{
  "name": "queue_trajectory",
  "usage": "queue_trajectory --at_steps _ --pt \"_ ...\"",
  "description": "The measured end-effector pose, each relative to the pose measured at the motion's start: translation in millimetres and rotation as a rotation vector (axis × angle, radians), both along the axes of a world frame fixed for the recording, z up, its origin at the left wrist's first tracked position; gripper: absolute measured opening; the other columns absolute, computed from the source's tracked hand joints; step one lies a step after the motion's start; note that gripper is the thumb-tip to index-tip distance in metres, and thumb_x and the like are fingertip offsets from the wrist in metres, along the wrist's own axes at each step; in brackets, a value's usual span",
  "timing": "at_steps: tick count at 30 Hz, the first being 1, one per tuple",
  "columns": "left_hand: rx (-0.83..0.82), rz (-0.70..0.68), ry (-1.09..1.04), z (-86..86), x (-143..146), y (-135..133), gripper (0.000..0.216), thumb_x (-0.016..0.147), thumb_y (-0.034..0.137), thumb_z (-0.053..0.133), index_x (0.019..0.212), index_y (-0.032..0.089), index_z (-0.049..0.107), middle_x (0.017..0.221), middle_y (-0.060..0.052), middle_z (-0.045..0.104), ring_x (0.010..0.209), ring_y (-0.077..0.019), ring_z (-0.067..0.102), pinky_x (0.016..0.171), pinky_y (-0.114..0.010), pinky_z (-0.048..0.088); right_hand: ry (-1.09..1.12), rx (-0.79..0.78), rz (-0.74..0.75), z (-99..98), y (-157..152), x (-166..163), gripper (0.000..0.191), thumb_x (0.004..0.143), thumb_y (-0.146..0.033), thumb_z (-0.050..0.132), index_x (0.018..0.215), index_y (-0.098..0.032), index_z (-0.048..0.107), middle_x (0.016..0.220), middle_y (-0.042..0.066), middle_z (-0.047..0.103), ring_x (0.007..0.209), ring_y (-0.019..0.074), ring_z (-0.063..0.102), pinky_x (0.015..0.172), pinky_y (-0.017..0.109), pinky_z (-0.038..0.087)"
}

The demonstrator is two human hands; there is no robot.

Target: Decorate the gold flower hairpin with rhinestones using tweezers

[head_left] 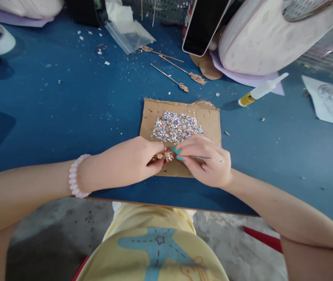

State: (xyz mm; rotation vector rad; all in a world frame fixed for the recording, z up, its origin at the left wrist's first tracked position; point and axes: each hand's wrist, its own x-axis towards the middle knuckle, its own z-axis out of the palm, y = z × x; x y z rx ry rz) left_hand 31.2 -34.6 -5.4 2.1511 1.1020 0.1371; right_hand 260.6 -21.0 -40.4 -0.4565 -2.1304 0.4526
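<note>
My left hand (128, 160), with a pale pink bead bracelet (77, 175) at the wrist, pinches a gold hair ornament (159, 156) set with sparkling stones. Part of the ornament is hidden by the fingers. Close against it, my right hand (205, 158) grips a thin metal tool (203, 158) between the fingertips, its tip at the ornament. Whether the tool has one prong or two I cannot tell. Both hands are over a cardboard sheet (210, 121). A spread of small multicoloured rhinestones (176, 127) lies on the board just beyond the fingers.
Several gold hairpins (197, 78) lie behind the board. To the right are a glue tube (261, 90) and a clear bag (332, 99). A phone (205, 25) leans at the back beside a white rounded object (251, 39). A tape roll (8, 41) sits far left.
</note>
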Motion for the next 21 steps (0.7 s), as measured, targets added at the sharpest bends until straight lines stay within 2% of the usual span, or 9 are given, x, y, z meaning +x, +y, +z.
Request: queue_trajectory --at_steps 8,14,21 --pt "-0.021 -0.004 -0.005 2.4 0.1 0.0 0.020 0.096 0.023 0.051 0.077 0.023 0.047 0.060 0.005 0.051 0.051 -0.0128 0.046 0.056 -0.030 0.028 0.000 0.027 0.005 0.3 -0.5 0.9 0.018 0.095 -0.004 0.062 0.104 -0.020 0.065 0.094 0.007 0.078 0.086 0.0174 0.075 0.077 0.036 0.067" --pt "-0.007 -0.002 0.002 1.7 -0.4 0.7 0.024 0.096 0.023 0.051 0.074 0.024 0.041 0.059 0.006 0.047 0.050 -0.0127 0.043 0.054 -0.030 0.027 0.002 0.034 0.038 -1.9 0.6 -0.2 0.016 0.094 -0.003 0.063 0.102 -0.016 0.066 0.094 0.010 0.078 0.087 0.0177 0.075 0.081 0.037 0.066" --pt "0.008 -0.002 -0.005 0.3 0.0 0.4 0.024 0.095 0.022 0.052 0.074 0.024 0.041 0.058 0.006 0.048 0.049 -0.0124 0.044 0.054 -0.029 0.026 -0.015 0.023 0.031 -1.0 -0.4 0.6 0.015 0.096 -0.006 0.062 0.103 -0.018 0.066 0.094 0.009 0.078 0.087 0.0184 0.075 0.080 0.038 0.067"
